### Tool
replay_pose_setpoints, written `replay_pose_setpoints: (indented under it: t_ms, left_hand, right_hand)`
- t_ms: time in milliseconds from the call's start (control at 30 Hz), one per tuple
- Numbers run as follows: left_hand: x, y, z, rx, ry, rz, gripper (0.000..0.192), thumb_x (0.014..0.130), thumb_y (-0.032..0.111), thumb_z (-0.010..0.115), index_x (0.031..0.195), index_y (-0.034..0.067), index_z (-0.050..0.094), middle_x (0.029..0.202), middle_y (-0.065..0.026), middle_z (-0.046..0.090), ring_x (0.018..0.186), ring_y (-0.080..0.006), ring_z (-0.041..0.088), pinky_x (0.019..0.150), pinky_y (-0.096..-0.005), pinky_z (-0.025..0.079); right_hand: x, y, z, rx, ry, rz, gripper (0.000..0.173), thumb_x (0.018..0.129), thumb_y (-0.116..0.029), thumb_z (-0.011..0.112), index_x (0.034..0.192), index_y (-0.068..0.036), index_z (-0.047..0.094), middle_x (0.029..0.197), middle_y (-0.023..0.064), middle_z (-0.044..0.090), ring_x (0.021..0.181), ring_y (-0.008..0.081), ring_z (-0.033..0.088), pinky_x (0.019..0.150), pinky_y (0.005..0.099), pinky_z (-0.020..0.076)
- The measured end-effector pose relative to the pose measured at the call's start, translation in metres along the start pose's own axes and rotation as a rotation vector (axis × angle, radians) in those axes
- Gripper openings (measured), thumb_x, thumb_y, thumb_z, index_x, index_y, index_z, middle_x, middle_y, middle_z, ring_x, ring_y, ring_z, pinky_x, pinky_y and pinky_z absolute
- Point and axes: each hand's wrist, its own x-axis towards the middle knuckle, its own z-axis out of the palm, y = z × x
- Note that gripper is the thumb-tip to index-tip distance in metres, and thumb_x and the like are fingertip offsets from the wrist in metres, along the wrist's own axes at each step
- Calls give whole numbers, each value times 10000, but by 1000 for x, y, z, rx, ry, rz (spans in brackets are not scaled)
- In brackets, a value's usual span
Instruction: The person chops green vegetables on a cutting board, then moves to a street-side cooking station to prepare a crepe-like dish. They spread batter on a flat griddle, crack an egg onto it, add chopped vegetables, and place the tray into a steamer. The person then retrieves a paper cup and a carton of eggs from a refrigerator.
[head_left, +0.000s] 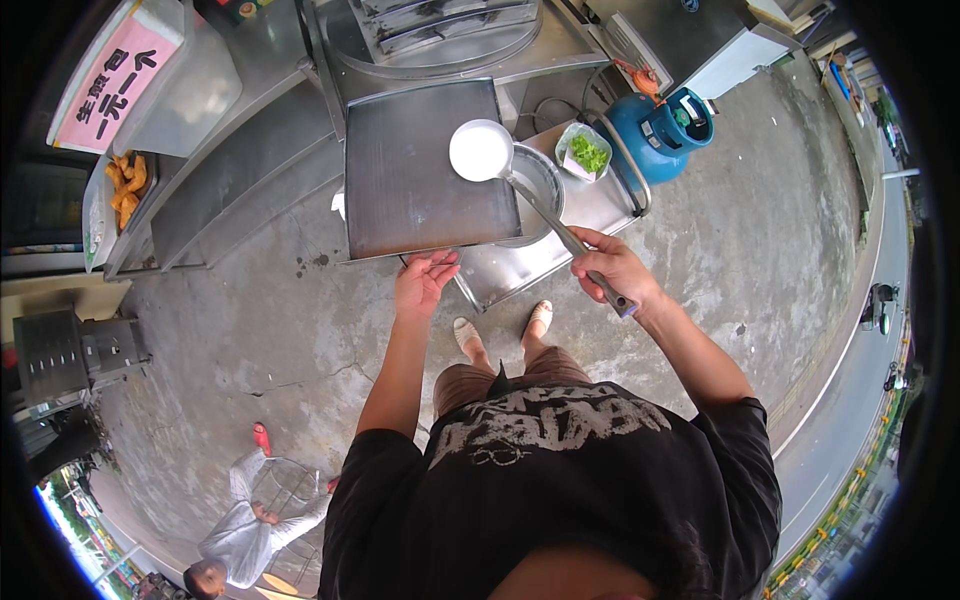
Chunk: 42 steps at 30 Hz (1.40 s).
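Observation:
My right hand (611, 266) grips the long metal handle of a ladle (547, 214). Its round bowl is filled with white liquid (480, 152) and hovers over the right side of a flat, dark metal tray (420, 172). At the tray's front edge, the fingers of my left hand (424, 285) are around a thin wire handle. The tray's surface looks bare apart from faint marks. Partly under its right edge is a round metal pot (553, 187), with pale liquid visible inside. A small lined bowl of chopped greens (586, 154) stands beside the pot.
A steel cart top (510, 281) carries the pot and bowl. Right of it stands a blue gas cylinder (649, 135) with an orange regulator. A steel oven (450, 30) is ahead. Fried dough (126, 187) sits far left. Behind left, a person (240, 532) sits. A road runs right.

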Motion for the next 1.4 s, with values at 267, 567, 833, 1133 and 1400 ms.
replay_pose_setpoints:
  t_ms: [267,567,833,1133,1400]
  left_hand:
    - [7,-13,7,41,41,-26,290,812,4,423,1083,-27,520,1093,-243,600,1030,-368,591,887,-481,509]
    - [9,-9,12,60,155,-41,303,809,7,443,1102,-35,511,1081,-244,600,1039,-360,587,873,-473,523]
    - [15,1,7,123,214,-97,257,787,-23,490,1043,-13,496,1080,-247,594,1021,-346,598,868,-485,527]
    - [23,34,-14,178,275,-179,345,789,-3,460,1120,-46,546,1157,-173,601,1043,-238,609,908,-427,508]
    - [24,50,-5,110,222,-219,347,773,-34,455,1101,-48,565,1151,-132,618,1145,-236,557,844,-430,543]
  right_hand:
    - [34,52,-5,-1212,215,-661,560,831,-70,526,1367,-23,369,692,51,562,626,130,553,549,253,434]
    - [-6,32,-16,284,12,-135,543,811,34,498,1341,-45,406,706,64,531,383,111,430,351,210,318]
    - [25,73,-55,-218,265,-123,551,793,-40,506,1335,-11,412,620,17,491,467,99,465,449,251,385]
    - [141,148,-97,-120,17,-10,306,774,-95,500,1046,40,534,687,75,549,525,163,524,504,314,440]
    - [131,164,-146,128,36,-150,271,828,-200,565,968,31,575,756,92,610,554,167,571,526,294,491]
